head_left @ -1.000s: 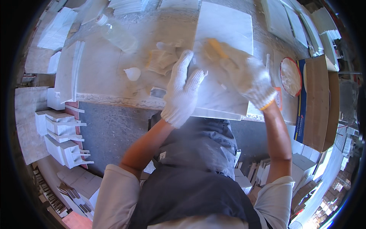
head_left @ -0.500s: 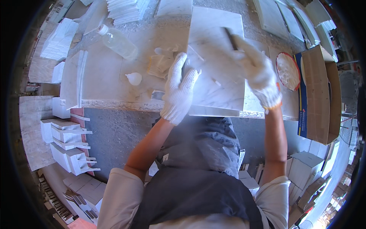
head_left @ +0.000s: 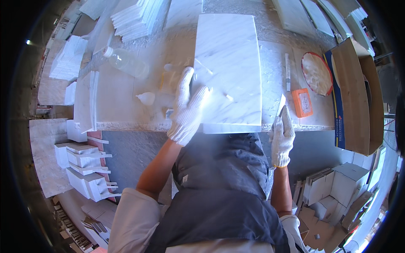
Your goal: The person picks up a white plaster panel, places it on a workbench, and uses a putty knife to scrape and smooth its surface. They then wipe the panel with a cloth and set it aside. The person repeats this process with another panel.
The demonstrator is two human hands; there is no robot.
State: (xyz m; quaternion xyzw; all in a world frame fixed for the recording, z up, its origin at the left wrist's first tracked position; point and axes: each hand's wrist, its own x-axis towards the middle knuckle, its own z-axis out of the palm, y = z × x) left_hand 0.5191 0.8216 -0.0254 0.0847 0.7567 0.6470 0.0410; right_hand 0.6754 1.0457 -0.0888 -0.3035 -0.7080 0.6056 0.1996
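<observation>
A white marble tile [head_left: 230,46] with grey veins lies in front of me, its near end at the table's front edge. My left hand [head_left: 187,109], in a white knitted glove, rests at its left edge with fingers stretched and thumb apart, reaching over the tile. On the tile are a thin white stick [head_left: 203,66] and a small white bit [head_left: 229,97]. My gloved right hand [head_left: 282,141] is at the table edge right of the tile, fingers closed on a small flat pale piece [head_left: 282,102]; its kind is unclear.
Right of the tile lie an orange box [head_left: 301,102], a slim marker-like tube [head_left: 287,71], a red-rimmed round dish of white material [head_left: 316,74] and a cardboard box [head_left: 352,97]. Leftward are a clear bottle [head_left: 126,62], a white bulb-shaped piece [head_left: 145,98] and stacked tiles [head_left: 137,19].
My right hand has swung from above the tile's right side back to the table's front edge. The orange box and slim tube are uncovered. The view has shifted slightly; my left hand stays beside the tile.
</observation>
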